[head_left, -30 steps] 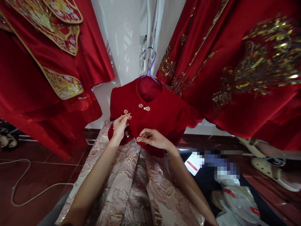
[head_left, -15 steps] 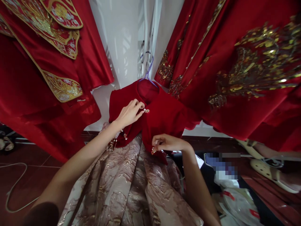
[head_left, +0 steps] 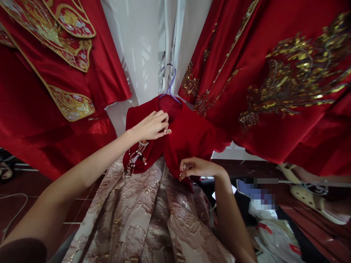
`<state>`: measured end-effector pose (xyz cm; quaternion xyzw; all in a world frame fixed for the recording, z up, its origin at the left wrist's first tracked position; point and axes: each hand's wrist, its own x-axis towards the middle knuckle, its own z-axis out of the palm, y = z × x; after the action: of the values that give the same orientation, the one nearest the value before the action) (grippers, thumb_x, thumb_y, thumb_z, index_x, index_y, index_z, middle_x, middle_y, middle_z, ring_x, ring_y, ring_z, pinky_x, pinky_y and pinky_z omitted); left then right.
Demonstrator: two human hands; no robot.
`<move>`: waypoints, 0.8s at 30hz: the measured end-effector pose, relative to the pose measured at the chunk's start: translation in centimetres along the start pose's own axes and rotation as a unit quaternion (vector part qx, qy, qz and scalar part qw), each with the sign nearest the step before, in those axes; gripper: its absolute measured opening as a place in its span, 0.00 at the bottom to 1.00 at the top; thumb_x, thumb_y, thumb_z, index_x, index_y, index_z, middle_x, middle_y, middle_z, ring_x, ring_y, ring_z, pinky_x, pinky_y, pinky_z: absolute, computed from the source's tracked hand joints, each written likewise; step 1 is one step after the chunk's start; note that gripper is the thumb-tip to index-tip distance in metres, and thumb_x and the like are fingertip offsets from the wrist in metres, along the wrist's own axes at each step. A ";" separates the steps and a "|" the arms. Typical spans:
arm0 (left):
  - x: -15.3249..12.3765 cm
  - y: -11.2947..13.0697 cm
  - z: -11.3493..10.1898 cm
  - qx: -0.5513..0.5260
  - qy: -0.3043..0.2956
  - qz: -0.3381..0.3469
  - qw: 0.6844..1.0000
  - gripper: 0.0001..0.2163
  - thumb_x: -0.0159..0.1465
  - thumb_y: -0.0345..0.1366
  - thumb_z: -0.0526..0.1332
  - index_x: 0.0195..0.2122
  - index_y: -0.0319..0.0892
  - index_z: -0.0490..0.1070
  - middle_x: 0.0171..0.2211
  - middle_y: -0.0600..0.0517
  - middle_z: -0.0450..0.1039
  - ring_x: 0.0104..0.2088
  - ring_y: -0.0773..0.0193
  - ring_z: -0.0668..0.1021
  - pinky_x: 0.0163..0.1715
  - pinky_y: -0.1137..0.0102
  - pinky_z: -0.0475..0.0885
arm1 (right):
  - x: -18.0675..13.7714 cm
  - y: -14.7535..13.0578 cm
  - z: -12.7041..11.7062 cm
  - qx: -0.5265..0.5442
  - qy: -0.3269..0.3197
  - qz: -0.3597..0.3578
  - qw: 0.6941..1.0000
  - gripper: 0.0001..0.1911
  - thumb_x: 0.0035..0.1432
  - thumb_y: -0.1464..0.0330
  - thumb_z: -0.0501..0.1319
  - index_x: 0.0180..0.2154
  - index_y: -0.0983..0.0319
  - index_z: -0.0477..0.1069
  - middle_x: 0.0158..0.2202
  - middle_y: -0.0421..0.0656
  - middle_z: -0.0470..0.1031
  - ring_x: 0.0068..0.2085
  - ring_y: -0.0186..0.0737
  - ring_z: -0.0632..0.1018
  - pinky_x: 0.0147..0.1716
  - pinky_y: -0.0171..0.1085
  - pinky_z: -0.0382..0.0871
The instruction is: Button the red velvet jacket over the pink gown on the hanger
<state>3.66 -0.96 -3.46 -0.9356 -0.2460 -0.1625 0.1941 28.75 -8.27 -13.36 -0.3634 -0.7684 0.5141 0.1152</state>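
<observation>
A short red top [head_left: 189,135] hangs on a purple hanger [head_left: 170,89] in front of me. My left hand [head_left: 153,125] lies on the upper front of it, fingers curled and pinching at a small pearl-and-gold beaded ornament [head_left: 168,131] by the front edge. A beaded tassel [head_left: 135,157] dangles from the top's left side, below that wrist. Lower on the right, my right hand [head_left: 197,166] is closed, its fingertips pinched on another small beaded ornament [head_left: 180,177] near the hem. Below the top spreads a pinkish-gold brocade skirt [head_left: 137,204].
Red satin garments with gold embroidery [head_left: 72,104] hang at left, and one with gold sequins [head_left: 296,76] at right. At lower right are a phone [head_left: 244,188] and plastic-wrapped packets [head_left: 276,237]. A person's foot in a beige clog [head_left: 309,199] is farther right. A white cable [head_left: 16,212] lies on the floor.
The view has shifted slightly. My left forearm has lifted, showing more of the tassel beneath it. Both hands stay at the same spots on the red top.
</observation>
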 end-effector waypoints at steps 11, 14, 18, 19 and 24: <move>0.4 -0.8 0.4 -0.132 0.011 0.009 0.991 0.04 0.60 0.35 0.59 0.34 0.45 0.74 0.35 0.52 0.73 0.44 0.61 0.71 0.60 0.54 0.49 | 1.3 0.5 0.7 0.001 0.065 0.010 0.998 0.18 0.51 0.60 0.64 0.41 0.64 0.70 0.35 0.44 0.77 0.37 0.36 0.77 0.38 0.36 0.69; 0.8 -1.0 0.6 -0.147 0.014 0.000 0.989 0.02 0.57 0.34 0.61 0.31 0.45 0.73 0.30 0.54 0.72 0.42 0.61 0.72 0.62 0.52 0.46 | 1.5 0.1 1.0 0.006 0.090 -0.001 0.996 0.18 0.52 0.60 0.63 0.42 0.64 0.70 0.34 0.44 0.77 0.37 0.35 0.76 0.38 0.36 0.70; 1.0 -1.1 0.5 -0.137 0.009 0.004 0.991 0.02 0.58 0.33 0.60 0.29 0.45 0.72 0.28 0.54 0.71 0.40 0.62 0.73 0.62 0.50 0.44 | 1.1 -0.9 1.2 -0.005 0.120 -0.015 0.993 0.17 0.54 0.60 0.62 0.41 0.63 0.71 0.34 0.44 0.76 0.37 0.35 0.76 0.38 0.37 0.71; 0.9 -1.0 0.5 -0.140 0.014 0.010 0.990 0.03 0.59 0.32 0.59 0.29 0.45 0.72 0.27 0.55 0.70 0.40 0.62 0.73 0.62 0.50 0.44 | 1.0 -1.3 1.2 -0.008 0.137 -0.022 0.990 0.16 0.54 0.60 0.62 0.41 0.63 0.71 0.35 0.44 0.76 0.37 0.36 0.76 0.39 0.37 0.71; 1.0 -0.9 0.8 -0.175 0.048 0.010 0.983 0.04 0.59 0.31 0.58 0.29 0.46 0.71 0.25 0.55 0.70 0.38 0.62 0.74 0.63 0.50 0.44 | 1.6 -4.1 0.0 0.005 0.283 -0.116 0.952 0.15 0.54 0.60 0.62 0.42 0.61 0.70 0.43 0.45 0.75 0.45 0.39 0.76 0.48 0.41 0.70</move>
<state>4.15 0.54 -3.49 -0.9489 -0.1944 -0.2454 0.0401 25.79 -8.04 -10.10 -0.4016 -0.7385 0.3772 0.3887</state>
